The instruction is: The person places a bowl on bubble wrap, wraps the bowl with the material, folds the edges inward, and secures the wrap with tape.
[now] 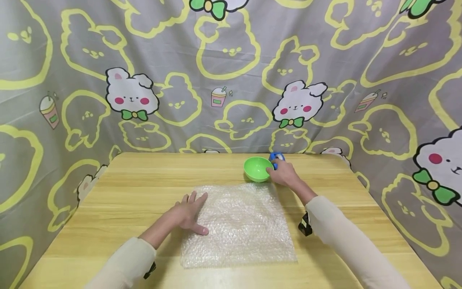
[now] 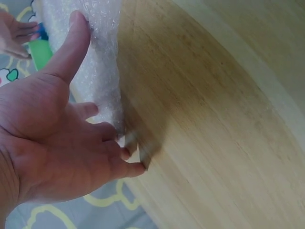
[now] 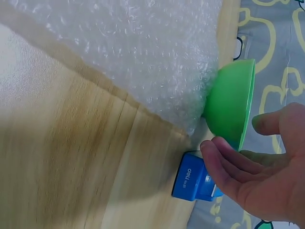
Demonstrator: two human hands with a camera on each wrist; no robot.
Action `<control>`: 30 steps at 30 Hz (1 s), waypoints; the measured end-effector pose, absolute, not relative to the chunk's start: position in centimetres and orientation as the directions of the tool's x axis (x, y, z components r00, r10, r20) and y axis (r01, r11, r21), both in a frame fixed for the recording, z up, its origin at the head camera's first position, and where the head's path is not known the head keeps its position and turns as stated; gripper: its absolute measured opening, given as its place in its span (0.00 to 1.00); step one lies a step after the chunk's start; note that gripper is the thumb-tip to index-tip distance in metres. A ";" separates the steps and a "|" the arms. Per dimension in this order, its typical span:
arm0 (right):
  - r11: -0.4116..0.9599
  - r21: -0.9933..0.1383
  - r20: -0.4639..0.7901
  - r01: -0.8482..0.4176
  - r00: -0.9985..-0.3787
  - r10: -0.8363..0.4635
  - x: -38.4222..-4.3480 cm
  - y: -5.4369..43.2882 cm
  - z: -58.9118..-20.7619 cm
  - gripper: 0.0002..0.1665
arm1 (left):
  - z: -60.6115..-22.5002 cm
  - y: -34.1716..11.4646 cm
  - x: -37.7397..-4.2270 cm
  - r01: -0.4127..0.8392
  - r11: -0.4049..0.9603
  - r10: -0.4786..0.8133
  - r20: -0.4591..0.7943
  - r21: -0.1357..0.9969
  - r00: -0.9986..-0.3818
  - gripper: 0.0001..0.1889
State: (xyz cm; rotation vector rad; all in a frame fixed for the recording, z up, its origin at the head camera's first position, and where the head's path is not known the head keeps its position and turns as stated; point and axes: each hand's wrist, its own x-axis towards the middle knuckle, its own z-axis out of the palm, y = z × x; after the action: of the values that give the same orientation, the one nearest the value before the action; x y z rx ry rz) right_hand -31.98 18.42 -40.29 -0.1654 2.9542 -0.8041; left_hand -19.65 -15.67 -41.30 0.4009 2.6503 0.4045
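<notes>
A sheet of bubble wrap (image 1: 238,228) lies flat on the wooden table. My left hand (image 1: 187,214) is spread at its left edge, fingers extended and thumb over the sheet; in the left wrist view the palm (image 2: 52,138) shows nothing held. Just beyond the wrap's far edge sits a green bowl (image 1: 257,168). My right hand (image 1: 283,173) is at the bowl's right side, thumb by the rim, with fingers fairly straight in the right wrist view. Behind that hand stands a blue tape dispenser (image 3: 189,176), partly hidden by the fingers in the head view.
The wooden table (image 1: 144,176) ends at a grey patterned curtain (image 1: 173,52) that hangs behind it and along both sides. A dark wrist camera (image 1: 305,224) shows under the right sleeve.
</notes>
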 end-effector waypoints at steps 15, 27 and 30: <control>0.773 -0.634 -0.134 0.017 -0.987 -0.088 -31.9 18.3 -40.8 0.43 | -41.2 -15.4 -19.8 0.193 0.919 0.322 -0.374 0.343 -0.870 0.66; 0.695 -0.713 -0.194 0.094 -0.979 -0.067 -32.0 18.1 -40.9 0.40 | -41.0 -15.4 -19.7 0.187 0.919 0.318 -0.374 0.346 -0.871 0.66; 0.682 -0.725 -0.189 0.097 -0.980 -0.061 -32.0 18.0 -40.9 0.39 | -41.0 -15.4 -19.8 0.188 0.920 0.318 -0.375 0.343 -0.871 0.66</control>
State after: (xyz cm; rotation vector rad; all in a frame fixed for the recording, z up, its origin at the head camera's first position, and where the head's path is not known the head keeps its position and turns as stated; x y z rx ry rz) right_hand -31.99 18.04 -40.86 0.0290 2.6962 -1.1783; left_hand -19.77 -15.37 -40.97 0.3667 2.6478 0.4137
